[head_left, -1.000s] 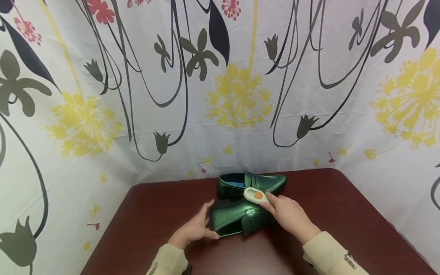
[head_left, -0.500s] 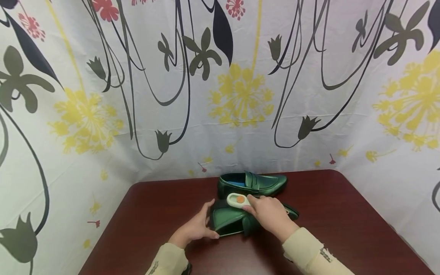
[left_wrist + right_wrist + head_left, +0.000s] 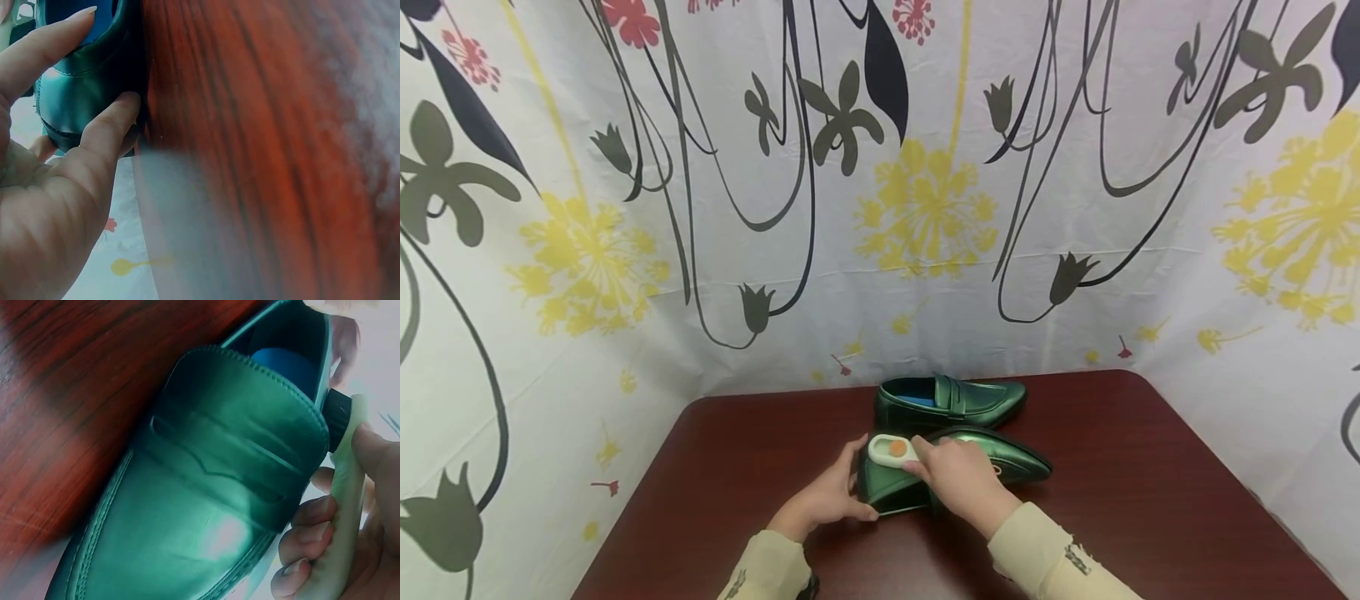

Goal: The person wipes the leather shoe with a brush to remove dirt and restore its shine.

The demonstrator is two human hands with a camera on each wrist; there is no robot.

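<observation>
My left hand [image 3: 826,498] grips the heel of the nearer green loafer [image 3: 889,487], which lies tipped with its opening towards me. In the left wrist view, thumb and fingers press both sides of the heel [image 3: 75,103]. My right hand [image 3: 964,482] holds a shoe brush [image 3: 892,451] with a cream handle and an orange dot, at the loafer's far side near the heel. Black bristles [image 3: 339,419] touch the upper beside the opening in the right wrist view, the fingers wrapped round the handle. A matching loafer [image 3: 988,402] stands upright just behind.
Both shoes are on a dark red-brown wooden table [image 3: 745,454] with rounded back corners. A white curtain [image 3: 880,333] printed with flowers hangs behind the table and along its sides.
My right hand has moved the brush leftwards along the loafer, from its front part to near the heel, uncovering the toe. The left hand and the far loafer stay in place.
</observation>
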